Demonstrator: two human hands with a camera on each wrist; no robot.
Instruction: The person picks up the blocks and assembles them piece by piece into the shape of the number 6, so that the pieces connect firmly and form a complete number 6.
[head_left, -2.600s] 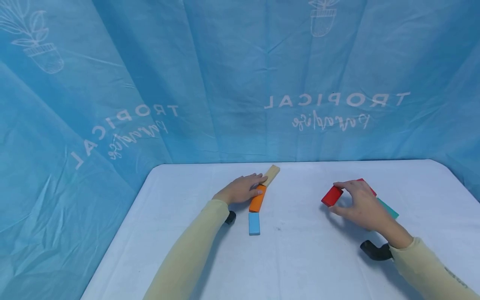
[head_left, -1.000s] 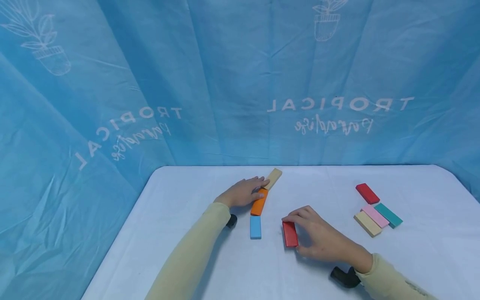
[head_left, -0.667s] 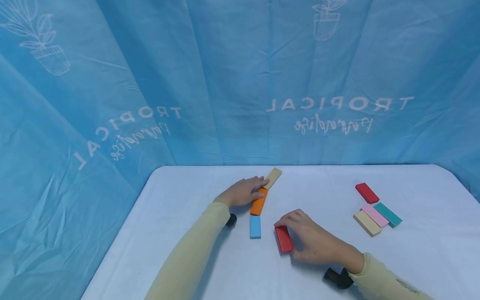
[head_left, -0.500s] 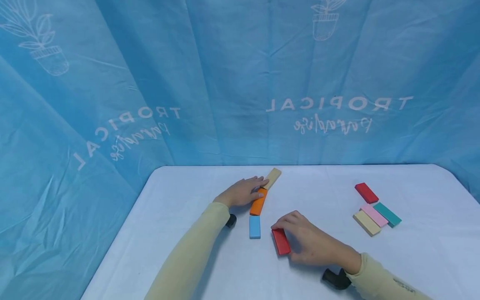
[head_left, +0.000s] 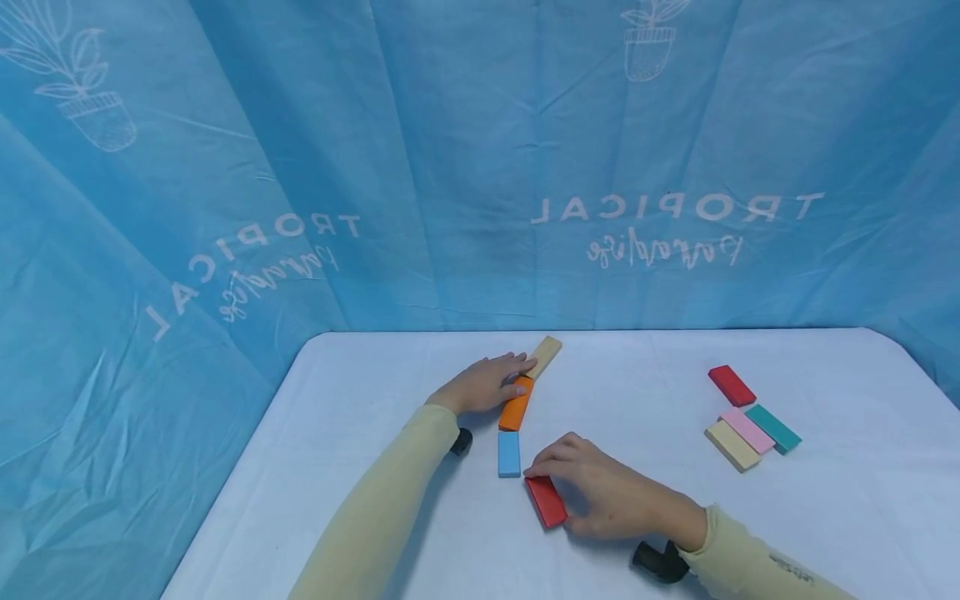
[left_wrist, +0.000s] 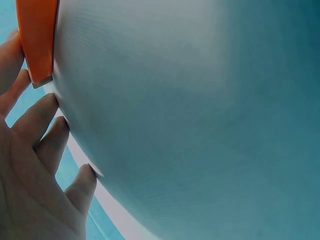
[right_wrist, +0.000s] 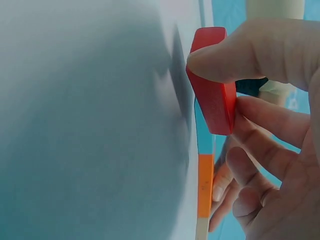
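My right hand [head_left: 611, 492] pinches a red block [head_left: 546, 502] between thumb and fingertips. In the head view that block lies at a slant, just below and right of the blue block's near end. In the right wrist view the red block [right_wrist: 212, 95] seems slightly off the cloth, above its shadow. A natural wood block [head_left: 546, 357], an orange block [head_left: 517, 404] and a blue block [head_left: 508, 454] form a bent line, end to end. My left hand [head_left: 483, 383] rests beside the line, its fingers extended, touching the orange and wood blocks.
On the right lie another red block [head_left: 732, 386], a teal block [head_left: 774, 429], a pink block [head_left: 747, 430] and a second wood block [head_left: 732, 446], close together. White cloth covers the table [head_left: 637, 367]. Blue curtains [head_left: 450, 167] hang behind and at left.
My right hand has carried the red block from the right-hand group leftward and towards me, to near the blue block, turning it on the way. The left hand has stayed put.
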